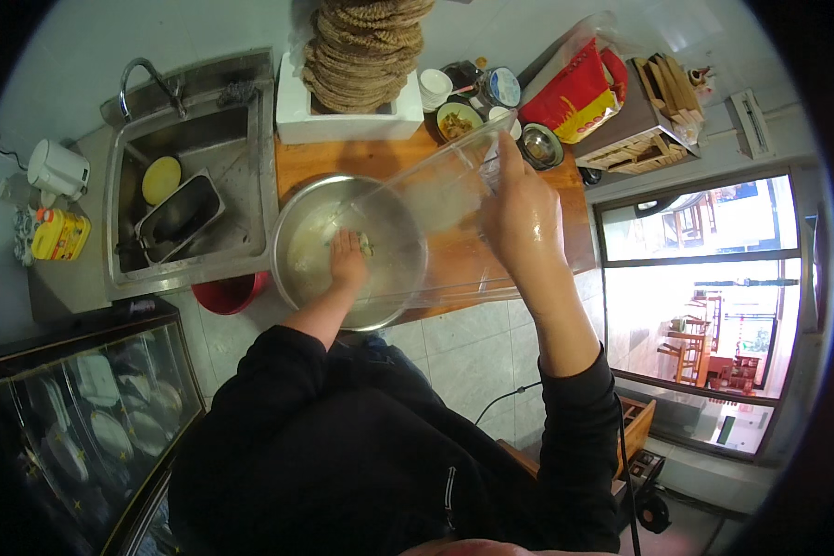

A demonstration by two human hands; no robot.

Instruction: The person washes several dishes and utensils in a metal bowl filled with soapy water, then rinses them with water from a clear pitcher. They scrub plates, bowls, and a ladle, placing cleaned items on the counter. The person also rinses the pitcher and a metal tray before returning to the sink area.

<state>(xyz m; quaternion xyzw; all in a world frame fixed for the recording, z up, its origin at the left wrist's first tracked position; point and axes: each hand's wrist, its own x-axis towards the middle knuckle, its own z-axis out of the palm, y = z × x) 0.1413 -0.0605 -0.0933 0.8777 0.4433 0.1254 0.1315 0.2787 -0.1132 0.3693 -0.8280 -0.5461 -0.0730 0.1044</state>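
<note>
My right hand [525,208] grips the rim of a large clear plastic container [452,184], tilted with one end over a round stainless steel basin [420,243]. Inside the basin, at the end of the container, my left hand [347,257] reaches in with its fingers stretched out and close together. Cloudy whitish liquid [306,257] shows in the basin. A small green and white thing [365,244] lies right beside my left fingers; whether they hold it is unclear. The basin stands on a wooden counter [465,257], near its front edge.
To the left is a steel sink [257,181] with a yellow plate [161,181] and a dark rectangular pan [181,212]. A red bucket [229,295] stands below. Behind are a white foam box [347,132], a bowl of food [456,121], a metal bowl [541,146] and a red-yellow bag [577,90].
</note>
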